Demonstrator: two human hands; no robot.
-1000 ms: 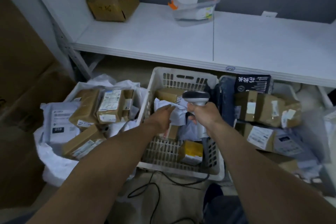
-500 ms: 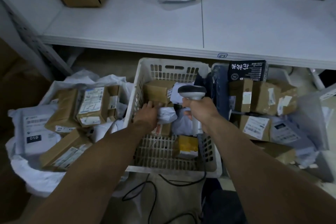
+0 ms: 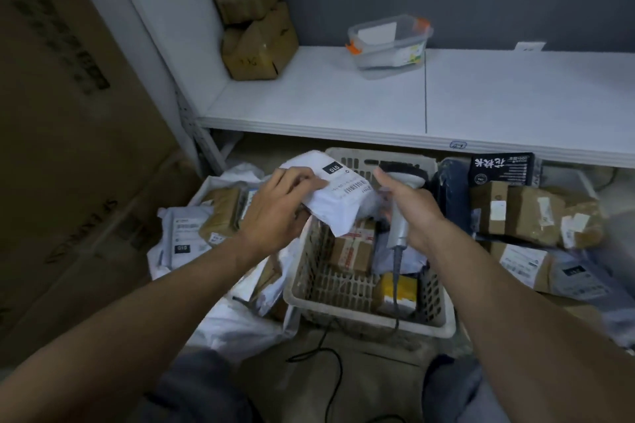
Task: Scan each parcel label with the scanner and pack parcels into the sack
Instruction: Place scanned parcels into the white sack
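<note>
My left hand point(image 3: 276, 204) grips a white soft parcel point(image 3: 338, 197) lifted above the white plastic basket point(image 3: 369, 318), its label with a barcode and a black "010" tag facing up. My right hand point(image 3: 410, 206) holds the grey handheld scanner point(image 3: 402, 178) by its handle, with the head right beside the parcel's label. The scanner's cable runs down through the basket to the floor. The white sack point(image 3: 237, 326) lies open at the left with several brown boxes and a grey mailer point(image 3: 182, 233) inside.
The basket holds a taped brown box point(image 3: 354, 247) and a yellow box point(image 3: 398, 288). A pile of brown parcels point(image 3: 522, 213) and a black packet point(image 3: 503, 168) lies to the right. A white shelf point(image 3: 343, 103) above carries a clear container point(image 3: 390, 41) and cardboard boxes point(image 3: 257, 48). Large cartons stand at the left.
My left hand has lifted the white parcel out of the basket and turned its label up. The scanner hand has risen next to it. My head has tilted up and turned left.
</note>
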